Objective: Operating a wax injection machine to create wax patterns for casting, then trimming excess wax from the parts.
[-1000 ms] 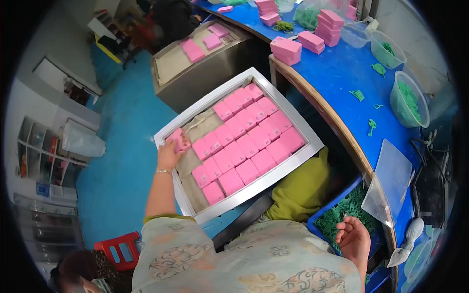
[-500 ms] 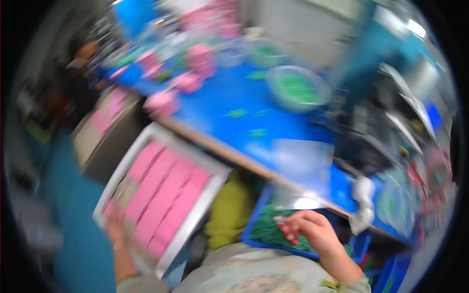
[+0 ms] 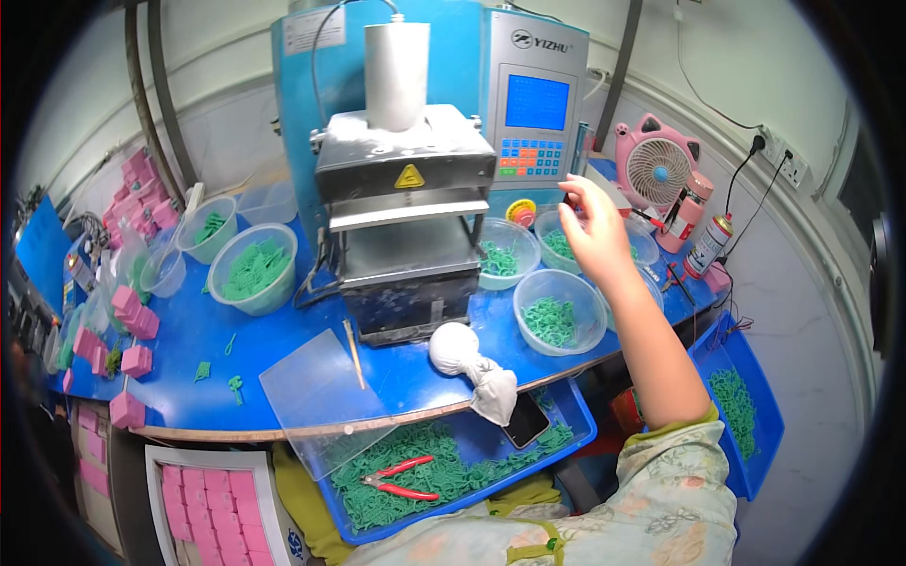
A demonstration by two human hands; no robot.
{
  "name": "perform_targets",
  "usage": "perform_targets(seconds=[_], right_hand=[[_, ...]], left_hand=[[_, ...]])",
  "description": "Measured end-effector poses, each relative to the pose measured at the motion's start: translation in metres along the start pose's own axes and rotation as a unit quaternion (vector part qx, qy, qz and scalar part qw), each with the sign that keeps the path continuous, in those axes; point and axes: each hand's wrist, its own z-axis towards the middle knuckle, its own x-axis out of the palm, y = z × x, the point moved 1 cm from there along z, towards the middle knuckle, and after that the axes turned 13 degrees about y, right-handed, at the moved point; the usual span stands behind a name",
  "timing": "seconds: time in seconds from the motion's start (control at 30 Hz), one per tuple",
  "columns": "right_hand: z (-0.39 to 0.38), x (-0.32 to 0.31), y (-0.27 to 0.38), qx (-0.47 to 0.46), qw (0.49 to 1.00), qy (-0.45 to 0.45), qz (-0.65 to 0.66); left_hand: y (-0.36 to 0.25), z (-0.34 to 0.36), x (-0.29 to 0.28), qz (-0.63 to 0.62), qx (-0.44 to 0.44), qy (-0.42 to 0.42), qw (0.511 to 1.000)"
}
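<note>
By the panel (image 3: 535,113), on the machine (image 3: 406,156)'s right, holding up the right hand (image 3: 596,231), loosely open and empty. Cannot tell the left hand's grip, out of view. Nearer, can see pliers (image 3: 410,492) in a tray (image 3: 583,424).

One press (image 3: 401,203), one red-handled cutter (image 3: 406,491), two blue bins (image 3: 769,415), one fan (image 3: 658,173)

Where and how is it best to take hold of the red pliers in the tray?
Probably by both red handles, from above and the right. The pliers lie on the green pieces, handles spread toward the right and metal tip to the left, where a clear sheet juts close by.
</note>
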Motion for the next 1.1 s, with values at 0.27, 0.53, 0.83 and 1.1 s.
perform_targets(seconds=[0.27,0.53,0.83,1.1], right_hand=[[0.040,0.041,-0.074,0.010,0.982,0.143,-0.126],[0.054,0.054,-0.086,-0.048,0.957,0.100,-0.269],[0.059,0.060,-0.068,-0.027,0.900,0.115,-0.420],[0.062,0.048,-0.065,0.039,0.929,0.222,-0.295]], left_hand=[[-0.008,-0.006,-0.013,0.063,-0.091,-0.009,0.994],[0.005,0.007,-0.032,0.120,-0.174,-0.012,0.977],[0.045,-0.015,-0.037,0.160,-0.288,0.015,0.944],[0.074,-0.062,-0.055,0.198,-0.410,0.030,0.890]])
